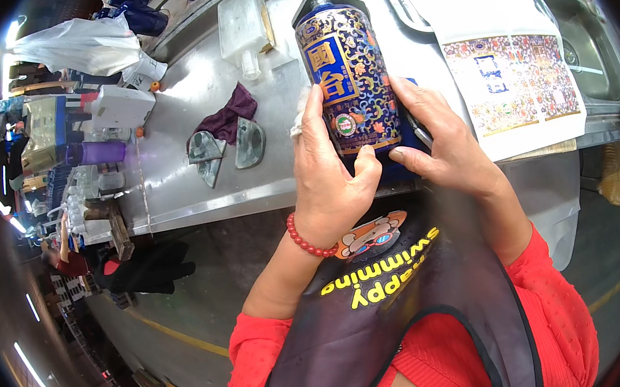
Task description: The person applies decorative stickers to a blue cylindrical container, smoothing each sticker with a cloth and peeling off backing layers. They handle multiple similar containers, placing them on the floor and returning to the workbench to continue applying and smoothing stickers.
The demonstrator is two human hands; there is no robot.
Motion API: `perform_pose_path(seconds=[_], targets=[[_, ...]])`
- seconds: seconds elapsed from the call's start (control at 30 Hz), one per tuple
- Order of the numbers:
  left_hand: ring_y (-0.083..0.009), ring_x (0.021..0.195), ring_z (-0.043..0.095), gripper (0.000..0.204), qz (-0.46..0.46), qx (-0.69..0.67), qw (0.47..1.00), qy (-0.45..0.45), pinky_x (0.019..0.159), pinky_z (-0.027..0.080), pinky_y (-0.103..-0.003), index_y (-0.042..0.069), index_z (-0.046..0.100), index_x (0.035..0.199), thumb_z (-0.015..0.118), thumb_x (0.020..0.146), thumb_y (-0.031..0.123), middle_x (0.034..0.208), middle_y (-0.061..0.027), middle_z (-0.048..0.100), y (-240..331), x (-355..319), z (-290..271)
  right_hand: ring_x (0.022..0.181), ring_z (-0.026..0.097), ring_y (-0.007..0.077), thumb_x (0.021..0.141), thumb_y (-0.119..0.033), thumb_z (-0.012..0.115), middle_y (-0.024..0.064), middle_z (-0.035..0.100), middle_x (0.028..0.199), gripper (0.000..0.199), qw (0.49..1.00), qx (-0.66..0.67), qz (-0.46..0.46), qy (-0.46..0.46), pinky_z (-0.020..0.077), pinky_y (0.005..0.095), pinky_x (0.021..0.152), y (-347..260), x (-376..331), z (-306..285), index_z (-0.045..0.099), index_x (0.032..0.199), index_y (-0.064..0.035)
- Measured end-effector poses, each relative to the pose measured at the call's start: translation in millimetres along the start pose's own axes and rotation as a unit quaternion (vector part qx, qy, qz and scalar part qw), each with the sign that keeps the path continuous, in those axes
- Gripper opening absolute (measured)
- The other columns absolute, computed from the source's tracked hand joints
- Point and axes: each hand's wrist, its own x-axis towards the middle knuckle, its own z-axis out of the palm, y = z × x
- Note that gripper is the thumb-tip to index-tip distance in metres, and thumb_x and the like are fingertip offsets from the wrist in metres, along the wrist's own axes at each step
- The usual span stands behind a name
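A dark blue ornate bottle (347,70) with gold patterns and a blue label lies above the steel bench edge, held between both hands. My left hand (330,173) wraps its left side and base, thumb pressed on the bottom; a white cloth (301,112) shows behind the fingers. My right hand (443,139) grips the right side and base, with a dark object partly hidden under the palm. A red bead bracelet (305,240) circles my left wrist.
On the steel bench (198,189) lie a purple rag (231,115), glass shards (225,148) and a clear glass bottle (243,30). A white patterned bag (511,77) lies right. Plastic bags and clutter sit left; black gloves (146,269) hang below.
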Motion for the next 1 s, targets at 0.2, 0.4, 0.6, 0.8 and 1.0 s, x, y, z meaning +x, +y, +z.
perform_pose_path(seconds=[0.2,0.4,0.6,0.8,1.0], targets=[[-0.0464,0.129,0.049,0.093,0.038,0.068,0.997,0.000,0.112,0.036,-0.055,-0.009,0.024,0.153,0.074,0.077,0.009,0.138,-0.0318,0.048,5,3,0,0.140,0.045,0.0367,0.076,-0.009,0.075,0.0200,0.048,0.153,0.088,1.000,0.011,-0.014,0.011,0.0340,0.0426,0.118,6,-2,0,0.037,0.155,0.0018],[-0.0458,0.135,0.046,0.109,0.101,0.240,0.964,-0.046,0.112,0.027,-0.069,-0.008,0.022,0.156,0.085,0.076,0.030,0.144,-0.0271,0.048,0,-1,3,0.135,0.050,0.0336,0.080,-0.008,0.071,0.0190,0.050,0.151,0.080,0.998,0.049,-0.005,0.035,0.0376,0.0409,0.115,9,-7,-3,0.040,0.153,0.0017],[-0.0471,0.132,0.051,0.089,0.148,0.199,0.969,0.004,0.117,0.028,-0.059,-0.009,0.035,0.150,0.075,0.090,0.043,0.142,-0.0277,0.054,-33,-8,-5,0.122,0.059,0.0218,0.088,-0.007,0.068,0.0159,0.057,0.144,0.067,0.985,0.147,0.052,0.079,0.0478,0.0307,0.097,9,-17,-8,0.045,0.151,0.0000],[-0.0393,0.132,0.051,0.055,0.229,0.203,0.951,0.038,0.117,0.026,-0.060,0.012,0.062,0.138,0.076,0.087,0.028,0.137,-0.0223,0.061,-36,-16,-3,0.110,0.064,0.0230,0.089,-0.007,0.069,0.0164,0.064,0.128,0.060,0.975,0.174,0.081,0.111,0.0501,0.0309,0.092,8,-19,-6,0.052,0.146,-0.0021],[-0.0313,0.123,0.055,0.041,0.305,0.284,0.904,0.095,0.112,0.037,-0.056,0.022,0.076,0.119,0.077,0.079,0.012,0.125,-0.0091,0.069,-39,-16,-5,0.111,0.062,0.0194,0.089,-0.006,0.067,0.0143,0.063,0.131,0.059,0.982,0.141,0.062,0.108,0.0496,0.0277,0.087,8,-22,-7,0.053,0.146,-0.0014]])
